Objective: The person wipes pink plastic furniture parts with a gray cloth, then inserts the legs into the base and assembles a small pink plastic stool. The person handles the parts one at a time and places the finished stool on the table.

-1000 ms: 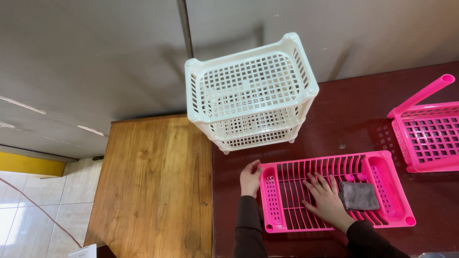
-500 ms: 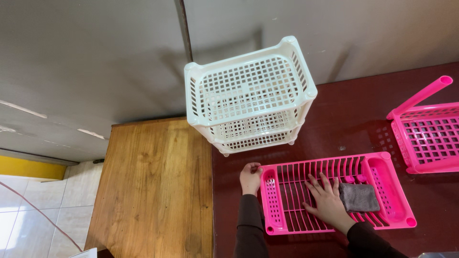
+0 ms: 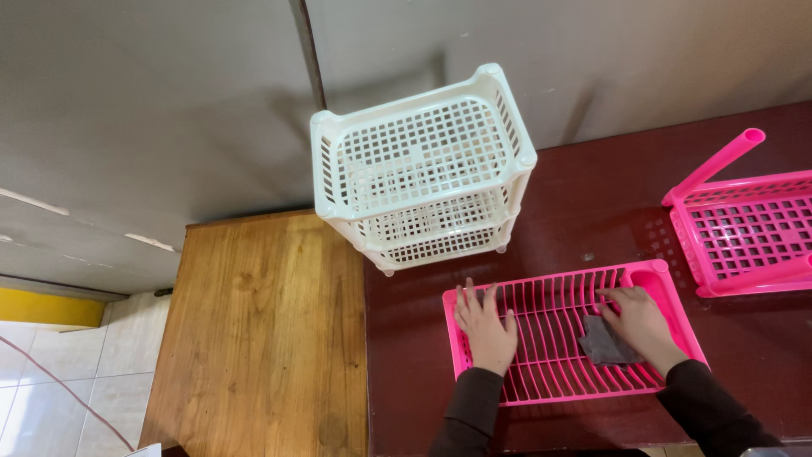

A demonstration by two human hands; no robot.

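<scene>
The left hand (image 3: 486, 326) lies flat, fingers spread, on the near-left end of the pink dish rack (image 3: 550, 372) on the dark red table (image 3: 592, 211) — seemingly to steady it — while the right hand (image 3: 640, 322) presses a grey cloth (image 3: 602, 343) onto its slats.

Pink dish rack (image 3: 550, 355), lower centre: smooth moulded plastic, slight sheen; grey cloth (image 3: 602, 343) on it: soft, matt fabric; white tiered basket (image 3: 423, 169), upper centre: matt perforated plastic; left table (image 3: 254, 330): grained, satin wood; dark red tabletop (image 3: 592, 220): glossy.
</scene>
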